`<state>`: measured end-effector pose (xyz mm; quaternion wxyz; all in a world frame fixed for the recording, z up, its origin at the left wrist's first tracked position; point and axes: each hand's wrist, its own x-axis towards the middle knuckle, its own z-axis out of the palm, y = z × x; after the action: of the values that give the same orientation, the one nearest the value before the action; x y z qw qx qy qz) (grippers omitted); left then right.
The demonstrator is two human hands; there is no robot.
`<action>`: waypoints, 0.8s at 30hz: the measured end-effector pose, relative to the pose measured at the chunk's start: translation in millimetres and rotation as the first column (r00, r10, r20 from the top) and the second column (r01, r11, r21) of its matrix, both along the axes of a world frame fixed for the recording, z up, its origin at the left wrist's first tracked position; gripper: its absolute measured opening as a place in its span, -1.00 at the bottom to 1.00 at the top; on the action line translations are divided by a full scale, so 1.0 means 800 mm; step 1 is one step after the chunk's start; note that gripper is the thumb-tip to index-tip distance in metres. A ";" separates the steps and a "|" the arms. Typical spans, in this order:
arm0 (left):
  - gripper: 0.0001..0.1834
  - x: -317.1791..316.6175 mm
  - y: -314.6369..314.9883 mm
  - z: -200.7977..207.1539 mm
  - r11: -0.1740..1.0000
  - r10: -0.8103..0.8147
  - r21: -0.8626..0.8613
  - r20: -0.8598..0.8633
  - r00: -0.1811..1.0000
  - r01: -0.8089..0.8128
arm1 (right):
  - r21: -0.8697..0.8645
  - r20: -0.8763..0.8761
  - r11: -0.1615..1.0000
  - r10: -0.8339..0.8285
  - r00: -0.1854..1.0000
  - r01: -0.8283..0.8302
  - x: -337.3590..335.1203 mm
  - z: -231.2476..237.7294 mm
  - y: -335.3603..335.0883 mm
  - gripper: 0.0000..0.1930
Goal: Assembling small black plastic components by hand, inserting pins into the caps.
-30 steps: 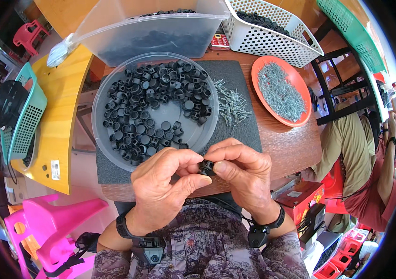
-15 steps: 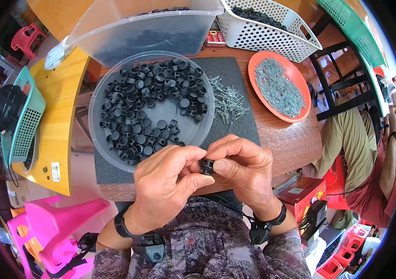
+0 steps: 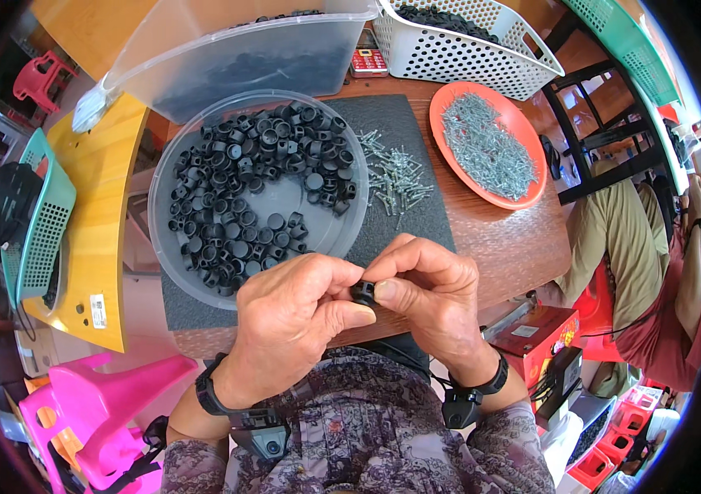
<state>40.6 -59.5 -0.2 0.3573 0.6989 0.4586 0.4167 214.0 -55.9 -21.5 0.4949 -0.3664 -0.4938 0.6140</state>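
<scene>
Close to the table's front edge, my left hand and my right hand meet around a small round black plastic part. Thumbs and fingertips of both hands pinch it; the fingers hide some of its surface. Just beyond my left hand is a clear round basin, holding many similar black cap-like parts. To the basin's right, a loose pile of thin silver screws lies on a dark grey mat. I cannot make out a screw in either hand.
An orange plate heaped with silver screws stands at right. Behind are a translucent bin and a white perforated basket, both with black parts. A yellow table and pink chair stand left; another person sits at right.
The view has shifted slightly, so the basin and plate appear a little further left. The black part has tilted a little between my fingers; both hands keep their pinch.
</scene>
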 end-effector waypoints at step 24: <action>-0.64 0.013 0.009 -0.022 0.891 -0.059 0.444 -0.098 0.993 0.097 | 0.169 0.071 0.986 -0.015 0.997 0.003 0.012 -0.007 -0.010 -0.85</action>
<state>50.6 -52.5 -17.4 0.1844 0.7966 0.3360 0.4674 223.9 -64.2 -26.7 0.5088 -0.3475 -0.5599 0.5540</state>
